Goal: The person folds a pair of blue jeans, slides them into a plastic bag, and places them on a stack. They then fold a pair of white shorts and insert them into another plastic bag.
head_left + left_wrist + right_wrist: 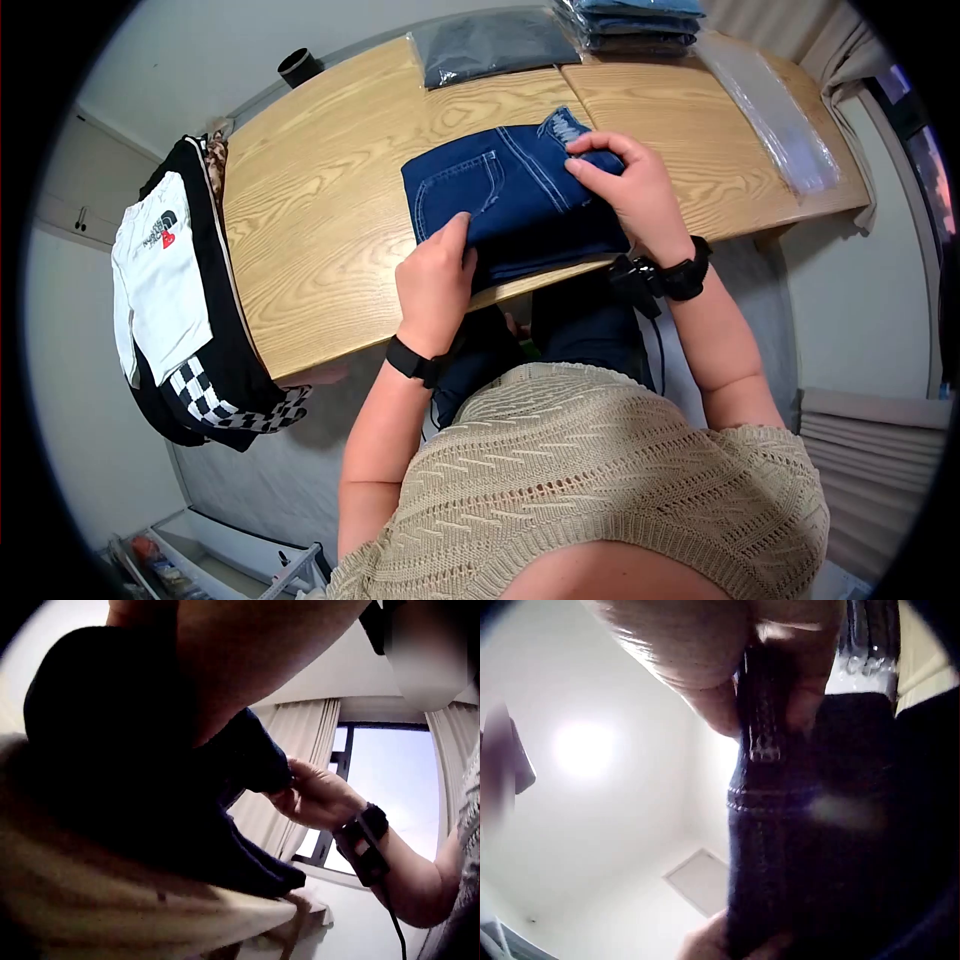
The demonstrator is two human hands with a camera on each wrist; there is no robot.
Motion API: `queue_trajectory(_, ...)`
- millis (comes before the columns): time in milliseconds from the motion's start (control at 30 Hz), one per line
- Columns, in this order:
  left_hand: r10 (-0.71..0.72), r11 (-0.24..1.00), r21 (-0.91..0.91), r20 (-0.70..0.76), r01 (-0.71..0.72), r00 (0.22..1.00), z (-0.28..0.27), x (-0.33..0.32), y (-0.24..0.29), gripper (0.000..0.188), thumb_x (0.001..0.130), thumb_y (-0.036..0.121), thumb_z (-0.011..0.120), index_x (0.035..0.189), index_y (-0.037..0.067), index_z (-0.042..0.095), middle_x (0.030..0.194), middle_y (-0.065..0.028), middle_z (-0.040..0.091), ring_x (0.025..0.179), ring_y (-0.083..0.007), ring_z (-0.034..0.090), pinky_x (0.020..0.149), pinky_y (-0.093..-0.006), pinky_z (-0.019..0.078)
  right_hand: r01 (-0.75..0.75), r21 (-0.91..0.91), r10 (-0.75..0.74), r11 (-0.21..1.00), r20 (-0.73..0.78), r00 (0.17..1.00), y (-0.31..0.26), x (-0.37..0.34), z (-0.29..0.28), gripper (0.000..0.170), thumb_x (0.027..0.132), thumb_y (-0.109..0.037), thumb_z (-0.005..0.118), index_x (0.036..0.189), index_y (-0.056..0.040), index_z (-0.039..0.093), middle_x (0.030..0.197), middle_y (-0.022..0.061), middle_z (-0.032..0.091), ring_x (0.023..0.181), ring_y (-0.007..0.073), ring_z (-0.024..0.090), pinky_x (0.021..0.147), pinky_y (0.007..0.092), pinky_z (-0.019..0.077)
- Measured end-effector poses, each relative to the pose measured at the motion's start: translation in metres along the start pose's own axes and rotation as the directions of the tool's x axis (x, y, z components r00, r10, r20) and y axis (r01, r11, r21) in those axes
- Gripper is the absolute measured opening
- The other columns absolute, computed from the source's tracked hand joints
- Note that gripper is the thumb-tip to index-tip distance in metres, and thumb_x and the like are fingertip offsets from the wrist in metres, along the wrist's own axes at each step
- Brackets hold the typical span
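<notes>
Folded dark blue jeans (520, 215) with pale stitching and a back pocket lie at the table's near edge in the head view. The left hand (437, 285) grips their lower left part, thumb on top by the pocket, other fingers hidden. At the upper right corner, the right hand (635, 195) pinches a raised bit of denim between thumb and fingers, near a whitish frayed patch. In the left wrist view the right hand (319, 799) holds up dark cloth. The right wrist view shows the right hand's fingers (802, 697) on a stitched strip of the jeans (780, 847).
On the wooden table (320, 220), a bagged dark garment (500, 45) lies at the back beside a stack of bagged jeans (640, 25). Clear plastic bags (775, 120) lie at the right. White and black clothes (170, 270) hang over the left edge; a black cup (298, 67) stands behind.
</notes>
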State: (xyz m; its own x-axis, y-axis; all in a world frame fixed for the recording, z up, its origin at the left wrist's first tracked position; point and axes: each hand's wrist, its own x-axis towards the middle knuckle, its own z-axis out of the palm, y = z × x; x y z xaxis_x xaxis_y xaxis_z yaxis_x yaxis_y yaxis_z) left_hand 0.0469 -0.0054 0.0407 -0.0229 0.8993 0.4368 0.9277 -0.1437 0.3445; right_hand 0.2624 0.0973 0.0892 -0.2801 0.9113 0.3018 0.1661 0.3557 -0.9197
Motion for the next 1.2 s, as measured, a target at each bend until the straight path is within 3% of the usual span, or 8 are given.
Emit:
queue_trajectory(133,0.086,0.995,0.058,-0.081,-0.081,0.993,0.013,-0.006,0.004,0.029,0.078,0.005,0.063,0.107,0.007,0.061,0.097,-0.0093,0.069,0.089,-0.0262,0.067,0.066,-0.0336,0.0545,-0.106,-0.344,0.092,0.933,-0.057,0.994,0.030,-0.019,-0.021,0.023,0.076,-0.016,0.073,0.096,-0.0042,0.067,0.099,0.0099,0.067,0.089,0.0212,0.062,0.079,0.0279,0.0483)
queue_trajectory(200,0.122,0.987,0.115,-0.099,-0.110,0.988,0.016,-0.008,0.005,0.028,0.078,0.002,0.061,0.106,0.007,0.062,0.103,-0.0088,0.068,0.098,-0.0236,0.066,0.071,-0.0318,0.0558,0.065,-0.501,-0.082,0.863,-0.013,0.997,0.023,-0.030,-0.027,0.037,0.073,-0.021,0.075,0.107,-0.0088,0.065,0.119,0.0128,0.060,0.108,0.0292,0.057,0.090,0.0357,0.0447)
queue_trajectory(300,0.117,0.988,0.111,-0.062,-0.110,0.991,0.014,-0.007,0.006,0.028,0.078,0.002,0.060,0.106,0.006,0.062,0.107,-0.0086,0.067,0.101,-0.0232,0.065,0.073,-0.0316,0.0558,0.494,-0.551,-0.276,0.672,0.433,0.858,0.005,-0.034,-0.016,0.066,0.067,-0.030,0.079,0.126,-0.0144,0.054,0.139,0.0107,0.045,0.134,0.0318,0.035,0.109,0.0490,0.0265)
queue_trajectory(533,0.068,0.997,0.044,-0.012,-0.067,0.998,0.004,-0.007,0.000,0.040,0.070,0.004,0.067,0.109,0.006,0.062,0.110,-0.0078,0.065,0.104,-0.0248,0.062,0.081,-0.0340,0.0530,0.535,-0.614,-0.207,0.580,0.523,0.826,0.022,-0.027,0.002,0.066,0.067,-0.018,0.075,0.128,-0.0132,0.051,0.132,0.0133,0.051,0.129,0.0327,0.042,0.105,0.0448,0.0355)
queue_trajectory(600,0.085,0.992,-0.097,0.037,-0.081,0.996,-0.005,-0.002,-0.008,0.047,0.066,0.003,0.065,0.113,0.009,0.063,0.113,-0.0073,0.062,0.105,-0.0281,0.057,0.085,-0.0364,0.0497,0.498,-0.626,-0.071,0.600,0.578,0.813,0.012,-0.021,-0.001,0.060,0.066,-0.011,0.071,0.123,-0.0122,0.053,0.122,0.0119,0.058,0.115,0.0312,0.054,0.092,0.0399,0.0471)
queue_trajectory(633,0.046,0.990,-0.138,0.088,-0.033,0.995,-0.004,-0.002,-0.011,0.050,0.065,0.005,0.064,0.115,0.007,0.062,0.116,-0.0078,0.059,0.106,-0.0294,0.052,0.090,-0.0373,0.0467,0.574,-0.574,-0.241,0.584,0.552,0.798,0.016,-0.019,0.000,0.050,0.065,-0.007,0.069,0.113,-0.0111,0.056,0.108,0.0073,0.063,0.097,0.0281,0.062,0.075,0.0384,0.0523)
queue_trajectory(767,0.057,0.988,-0.151,0.146,-0.035,0.988,-0.010,0.000,-0.010,0.051,0.064,0.002,0.063,0.115,0.006,0.062,0.115,-0.0084,0.058,0.106,-0.0296,0.053,0.090,-0.0368,0.0465,0.630,-0.619,-0.251,0.468,0.591,0.767,0.010,-0.011,0.000,0.031,0.070,-0.004,0.063,0.100,-0.0109,0.057,0.091,0.0037,0.060,0.079,0.0252,0.063,0.060,0.0379,0.0493)
queue_trajectory(1200,-0.017,0.992,-0.125,0.075,0.026,0.997,-0.009,-0.019,-0.031,0.047,0.071,0.000,0.060,0.118,0.000,0.059,0.113,-0.0161,0.057,0.104,-0.0334,0.054,0.093,-0.0377,0.0441,0.684,-0.562,-0.345,0.465,0.596,0.725,0.012,-0.006,-0.006,0.025,0.078,-0.004,0.058,0.101,-0.0128,0.062,0.106,0.0081,0.066,0.086,0.0258,0.066,0.067,0.0343,0.0535)
